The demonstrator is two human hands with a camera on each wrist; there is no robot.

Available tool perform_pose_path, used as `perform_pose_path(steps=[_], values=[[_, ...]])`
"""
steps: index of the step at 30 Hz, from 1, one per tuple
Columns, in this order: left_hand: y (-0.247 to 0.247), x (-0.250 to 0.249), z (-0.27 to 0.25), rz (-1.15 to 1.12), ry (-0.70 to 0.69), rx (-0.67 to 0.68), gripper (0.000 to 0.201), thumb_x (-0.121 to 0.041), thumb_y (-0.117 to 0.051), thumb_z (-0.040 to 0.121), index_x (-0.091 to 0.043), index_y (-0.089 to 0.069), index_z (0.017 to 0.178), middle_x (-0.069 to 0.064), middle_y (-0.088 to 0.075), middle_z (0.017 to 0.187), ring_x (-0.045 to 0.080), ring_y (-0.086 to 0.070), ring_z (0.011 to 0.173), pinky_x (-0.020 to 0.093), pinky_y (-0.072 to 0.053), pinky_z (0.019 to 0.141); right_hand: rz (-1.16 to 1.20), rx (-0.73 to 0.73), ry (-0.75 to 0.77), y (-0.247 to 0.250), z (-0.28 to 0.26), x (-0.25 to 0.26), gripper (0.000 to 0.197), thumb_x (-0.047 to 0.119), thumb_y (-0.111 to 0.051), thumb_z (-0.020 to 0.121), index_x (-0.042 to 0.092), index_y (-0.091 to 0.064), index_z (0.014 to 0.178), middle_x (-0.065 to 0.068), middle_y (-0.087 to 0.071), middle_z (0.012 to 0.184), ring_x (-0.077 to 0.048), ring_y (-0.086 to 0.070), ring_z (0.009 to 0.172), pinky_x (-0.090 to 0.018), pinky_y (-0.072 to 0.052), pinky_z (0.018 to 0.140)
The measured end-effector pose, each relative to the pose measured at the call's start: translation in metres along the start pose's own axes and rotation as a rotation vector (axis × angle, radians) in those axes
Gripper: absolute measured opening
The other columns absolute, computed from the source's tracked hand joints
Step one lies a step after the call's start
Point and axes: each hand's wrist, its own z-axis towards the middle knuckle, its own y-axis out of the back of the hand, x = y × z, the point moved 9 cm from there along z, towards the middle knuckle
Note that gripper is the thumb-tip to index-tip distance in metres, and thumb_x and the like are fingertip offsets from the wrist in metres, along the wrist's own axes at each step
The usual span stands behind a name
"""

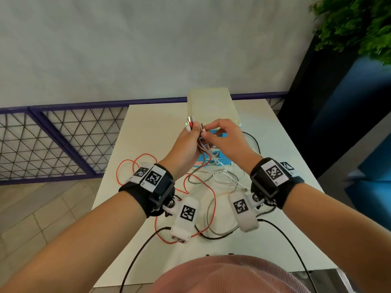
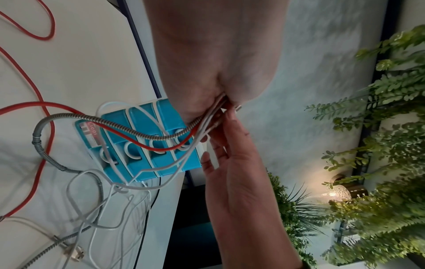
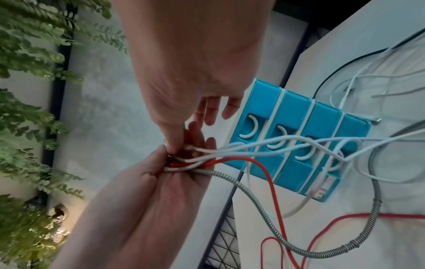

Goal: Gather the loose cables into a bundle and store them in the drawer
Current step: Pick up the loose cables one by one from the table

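Above the white table (image 1: 148, 127), my left hand (image 1: 188, 142) grips the plug ends of several cables in its fist: a red cable (image 2: 41, 103), a grey braided cable (image 2: 115, 123) and thin white cables (image 2: 161, 167). Their lengths trail down and lie in loose loops on the table. My right hand (image 1: 224, 136) is close beside the left and pinches the end of a white cable (image 3: 253, 143) at the fist. Behind the hands stands the drawer unit (image 1: 211, 102), cream on top, with its blue drawer fronts (image 3: 299, 112) shut.
The black wrist-camera leads (image 1: 281, 235) run across the table's near edge. A purple mesh railing (image 1: 63, 140) lies left of the table, with tiled floor below. Green plants (image 1: 355, 24) and blue seating (image 1: 370, 187) stand to the right.
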Motion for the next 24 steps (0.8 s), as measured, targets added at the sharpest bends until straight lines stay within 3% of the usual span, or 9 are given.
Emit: perform_pose_path(steps=[2,3,5,9,10,12,15,20,24], values=[[0.001,0.004,0.001,0.020,0.015,-0.026,0.043,-0.029,-0.029,0.104,0.005,-0.043,0.125,0.025,-0.062,0.109,0.027,-0.066,0.095,0.039,-0.054,0.090,0.055,0.067,-0.029,-0.010,-0.003,-0.006,0.012,0.022,-0.071,0.087,0.031,-0.063,0.086,0.006,-0.062,0.096,-0.009,-0.060,0.084,-0.022,-0.049,0.078],[0.003,0.005,0.002,0.050,0.017,-0.053,0.041,-0.029,-0.028,0.104,0.004,-0.043,0.123,0.023,-0.062,0.098,0.025,-0.065,0.084,0.038,-0.056,0.081,0.119,0.125,-0.040,-0.014,-0.006,-0.007,0.005,0.021,-0.067,0.090,0.025,-0.066,0.093,0.006,-0.064,0.091,-0.006,-0.062,0.078,-0.018,-0.049,0.074],[0.007,0.006,0.003,0.119,0.005,-0.095,0.032,-0.030,-0.026,0.104,-0.004,-0.042,0.111,0.009,-0.049,0.072,0.015,-0.048,0.057,0.029,-0.047,0.060,0.209,0.161,-0.087,-0.011,-0.008,-0.019,0.017,0.024,-0.055,0.097,0.017,-0.068,0.106,0.004,-0.069,0.089,0.000,-0.063,0.073,-0.010,-0.047,0.068],[0.004,0.007,0.002,0.085,0.029,-0.094,0.024,-0.033,-0.024,0.104,-0.013,-0.034,0.099,0.000,-0.034,0.063,0.012,-0.031,0.051,0.027,-0.038,0.060,0.051,-0.092,-0.258,0.028,0.008,-0.086,0.025,0.013,-0.044,0.097,0.012,-0.069,0.093,-0.003,-0.065,0.074,-0.009,-0.058,0.059,-0.022,-0.046,0.061],[0.002,0.006,0.002,0.059,0.040,-0.093,0.025,-0.034,-0.024,0.103,-0.012,-0.035,0.098,0.000,-0.033,0.063,0.012,-0.030,0.051,0.027,-0.037,0.060,-0.083,-0.114,-0.298,0.036,0.012,-0.105,0.026,0.010,-0.043,0.095,0.012,-0.068,0.092,-0.003,-0.065,0.076,-0.013,-0.060,0.063,-0.028,-0.047,0.066],[-0.002,0.008,0.001,0.018,0.068,-0.074,0.027,-0.035,-0.025,0.103,-0.013,-0.038,0.094,0.000,-0.033,0.063,0.011,-0.031,0.051,0.027,-0.037,0.060,-0.412,-0.037,-0.383,0.042,0.017,-0.145,0.028,0.008,-0.043,0.093,0.009,-0.069,0.102,-0.011,-0.070,0.099,-0.027,-0.064,0.091,-0.036,-0.050,0.084],[-0.002,0.009,0.001,-0.012,0.110,-0.043,0.028,-0.036,-0.026,0.103,-0.014,-0.040,0.095,0.000,-0.034,0.064,0.011,-0.032,0.052,0.028,-0.037,0.062,-0.853,0.197,-0.499,0.044,0.015,-0.196,0.038,0.007,-0.042,0.091,0.008,-0.059,0.126,-0.015,-0.053,0.134,-0.032,-0.048,0.125,-0.042,-0.042,0.104],[0.001,0.016,0.002,-0.007,0.175,0.004,0.028,-0.036,-0.027,0.103,-0.012,-0.041,0.103,-0.001,-0.036,0.064,0.010,-0.036,0.052,0.026,-0.041,0.061,-1.142,0.347,-0.563,0.050,0.024,-0.232,0.038,0.010,-0.046,0.090,0.006,-0.056,0.126,-0.013,-0.050,0.129,-0.031,-0.050,0.119,-0.045,-0.048,0.097],[0.002,0.024,0.007,0.010,0.212,0.007,0.030,-0.036,-0.025,0.103,-0.012,-0.043,0.099,-0.001,-0.035,0.064,0.010,-0.035,0.051,0.026,-0.040,0.061,-1.170,0.426,-0.595,0.048,0.027,-0.256,0.042,0.015,-0.042,0.093,0.001,-0.051,0.131,-0.019,-0.041,0.139,-0.035,-0.040,0.128,-0.042,-0.037,0.108]])
